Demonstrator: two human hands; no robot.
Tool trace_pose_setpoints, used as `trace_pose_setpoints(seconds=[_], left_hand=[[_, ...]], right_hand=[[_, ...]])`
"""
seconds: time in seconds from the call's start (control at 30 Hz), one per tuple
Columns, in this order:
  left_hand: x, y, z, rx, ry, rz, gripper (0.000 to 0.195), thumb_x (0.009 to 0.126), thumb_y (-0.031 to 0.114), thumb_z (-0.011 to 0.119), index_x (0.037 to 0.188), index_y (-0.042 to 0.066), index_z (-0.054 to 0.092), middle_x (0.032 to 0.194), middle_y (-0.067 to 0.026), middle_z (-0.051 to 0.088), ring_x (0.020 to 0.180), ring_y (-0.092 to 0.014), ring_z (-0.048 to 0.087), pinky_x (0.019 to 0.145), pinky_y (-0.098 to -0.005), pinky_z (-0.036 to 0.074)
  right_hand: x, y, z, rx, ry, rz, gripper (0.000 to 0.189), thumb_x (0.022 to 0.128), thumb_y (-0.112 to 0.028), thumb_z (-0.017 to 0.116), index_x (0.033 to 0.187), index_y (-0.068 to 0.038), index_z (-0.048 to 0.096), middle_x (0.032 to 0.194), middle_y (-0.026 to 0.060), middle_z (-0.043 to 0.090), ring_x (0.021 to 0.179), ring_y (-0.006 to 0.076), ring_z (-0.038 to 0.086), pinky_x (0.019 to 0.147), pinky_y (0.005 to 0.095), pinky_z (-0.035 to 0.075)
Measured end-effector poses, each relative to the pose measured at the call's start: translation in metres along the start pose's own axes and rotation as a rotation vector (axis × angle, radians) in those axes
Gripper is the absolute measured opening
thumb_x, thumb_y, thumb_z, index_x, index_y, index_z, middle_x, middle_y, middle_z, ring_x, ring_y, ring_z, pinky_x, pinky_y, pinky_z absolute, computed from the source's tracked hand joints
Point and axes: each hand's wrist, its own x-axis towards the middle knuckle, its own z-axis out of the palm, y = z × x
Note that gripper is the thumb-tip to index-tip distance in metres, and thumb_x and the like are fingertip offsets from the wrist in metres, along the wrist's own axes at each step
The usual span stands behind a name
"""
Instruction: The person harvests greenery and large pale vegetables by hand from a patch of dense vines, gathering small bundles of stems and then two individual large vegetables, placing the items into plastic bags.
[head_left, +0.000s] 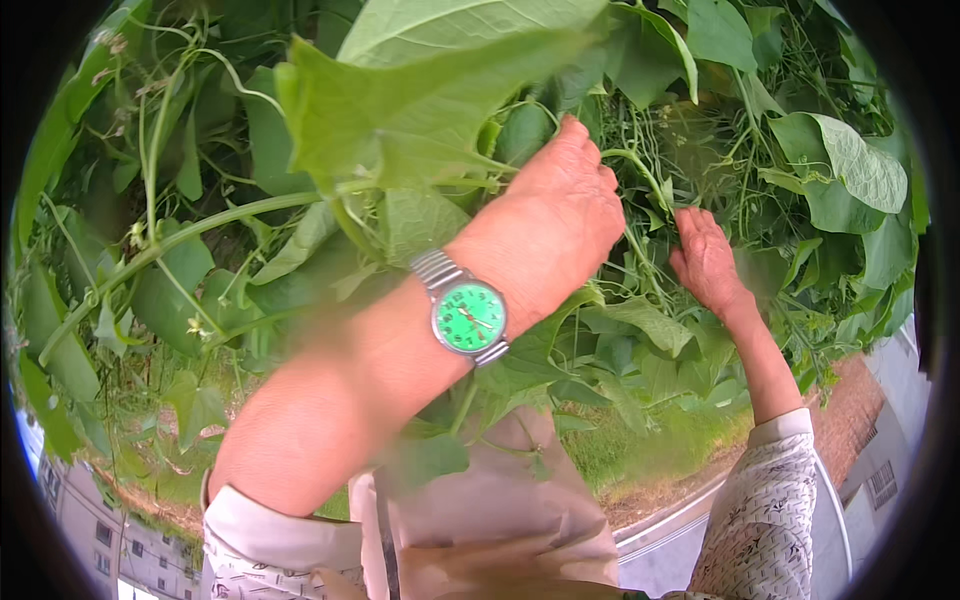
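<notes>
My left hand (566, 202) reaches into dense climbing-vine foliage with its fingers curled. Its fingertips are hidden, so what they hold does not show. A dark green rounded leaf or fruit (525, 135) lies beside its index finger. From behind its knuckles a pale green vine stem (637, 165) runs right, towards my right hand (703, 256). That hand is lower and farther right, its fingertips at the stem and the leaves around it. Whether they grip it is unclear. A large lobed leaf (427, 105) hangs close to the camera, above my left forearm.
A thick vine stem (202, 234) arches across the left, with thin tendrils and small pale flowers (196, 328). A curled leaf (862, 161) stands at the right. Grass (637, 450) and a paved edge (667, 525) lie below. A building (105, 532) shows at lower left.
</notes>
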Motion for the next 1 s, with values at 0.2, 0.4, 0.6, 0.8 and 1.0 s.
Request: trace_pose_setpoints(seconds=[0.2, 0.4, 0.6, 0.8, 1.0], left_hand=[[-0.136, 0.09, -0.074, -0.628, 0.423, -0.243, 0.031, 0.073, 0.01, 0.056, 0.101, -0.002, 0.055, 0.1, -0.0121, 0.056, 0.099, -0.026, 0.05, 0.088, -0.041, 0.038], [-0.362, 0.167, -0.097, -0.805, 0.613, -0.275, 0.045, 0.081, 0.016, 0.065, 0.12, 0.0, 0.051, 0.125, -0.0157, 0.05, 0.123, -0.037, 0.041, 0.103, -0.0503, 0.034], [-0.633, 0.272, -0.034, -0.957, 0.754, -0.749, 0.035, 0.083, 0.014, 0.062, 0.115, 0.002, 0.055, 0.099, -0.0129, 0.061, 0.093, -0.03, 0.059, 0.081, -0.0377, 0.048], [-0.797, 0.4, 0.0, -1.034, 1.086, -1.567, 0.026, 0.081, 0.005, 0.062, 0.107, 0.004, 0.061, 0.086, -0.0113, 0.065, 0.075, -0.027, 0.064, 0.065, -0.034, 0.051], [-0.876, 0.391, -0.001, -1.005, 1.005, -1.633, 0.02, 0.087, 0.015, 0.06, 0.102, 0.002, 0.062, 0.102, -0.0168, 0.064, 0.096, -0.034, 0.061, 0.084, -0.0402, 0.047]], right_hand=[[-0.064, 0.023, 0.034, 0.17, 0.067, 0.201, 0.062, 0.082, -0.007, 0.058, 0.139, -0.004, 0.033, 0.138, 0.0205, 0.039, 0.128, 0.0366, 0.037, 0.106, 0.0404, 0.032], [-0.144, -0.12, -0.026, 0.214, 0.217, 0.221, 0.046, 0.08, -0.003, 0.058, 0.125, 0.001, 0.047, 0.134, 0.022, 0.043, 0.123, 0.0381, 0.042, 0.102, 0.0426, 0.035], [-0.196, -0.458, -0.081, 0.148, -0.134, -0.078, 0.029, 0.077, -0.008, 0.062, 0.105, -0.001, 0.06, 0.107, 0.017, 0.061, 0.098, 0.0341, 0.058, 0.088, 0.0439, 0.044], [-0.134, -0.771, -0.069, 0.461, -0.263, -0.786, 0.029, 0.086, -0.018, 0.054, 0.109, 0.0, 0.059, 0.1, 0.0184, 0.063, 0.09, 0.0346, 0.061, 0.079, 0.0413, 0.049], [-0.06, -1.011, -0.03, 0.186, -0.546, -1.056, 0.055, 0.092, -0.034, 0.047, 0.139, -0.009, 0.033, 0.128, 0.0209, 0.047, 0.114, 0.0381, 0.049, 0.094, 0.047, 0.041]])
